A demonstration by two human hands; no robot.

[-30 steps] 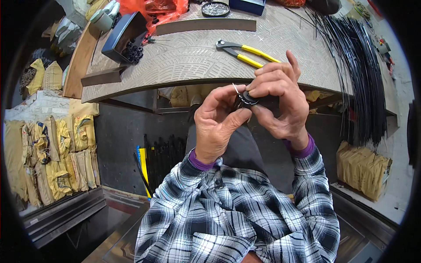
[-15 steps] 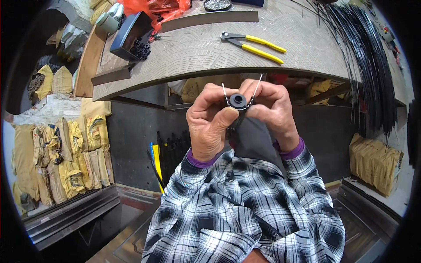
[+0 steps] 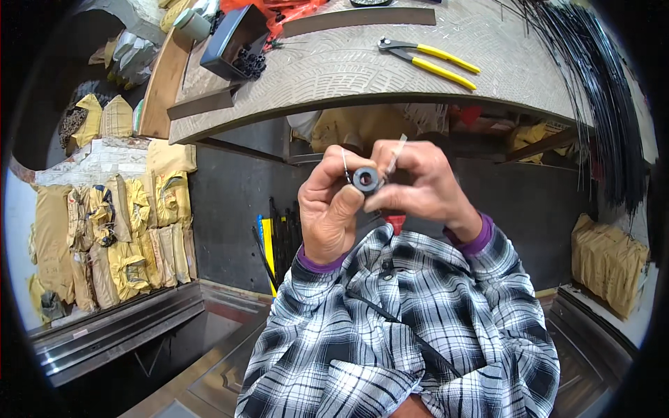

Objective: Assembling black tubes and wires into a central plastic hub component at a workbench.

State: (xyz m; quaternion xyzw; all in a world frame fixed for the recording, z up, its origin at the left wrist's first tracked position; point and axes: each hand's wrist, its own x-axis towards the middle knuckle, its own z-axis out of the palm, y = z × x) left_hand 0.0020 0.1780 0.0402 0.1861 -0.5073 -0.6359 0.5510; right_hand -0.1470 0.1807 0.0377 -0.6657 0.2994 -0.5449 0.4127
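Between my two hands is a black, ring-ended cylindrical part (image 3: pixel 357 180) with a hole in its middle. One thin metal strip (image 3: pixel 345 161) sticks up from its left side, and another pale strip (image 3: pixel 400 146) rises at its right. My left hand (image 3: pixel 322 219) is closed around the part, thumb near the front of the ring. My right hand (image 3: pixel 428 182) pinches at the right side, by the pale strip; its fingertips are slightly blurred. The part's lower body is mostly hidden by the fingers. Below the hands shows a small red patch (image 3: pixel 395 223).
Ahead stands a textured workbench (image 3: pixel 334 70) with yellow-handled nippers (image 3: pixel 435 65), a dark flat bar (image 3: pixel 359 22) and a blue box (image 3: pixel 233 42) of small black parts. Long black rods (image 3: pixel 606 104) hang over its right end. Wrapped bundles (image 3: pixel 125 237) lie left.
The ring now faces me more squarely, showing its hole. My right fingers have shifted at the right-hand strip. The bench and its things sit farther right and slightly higher in view.
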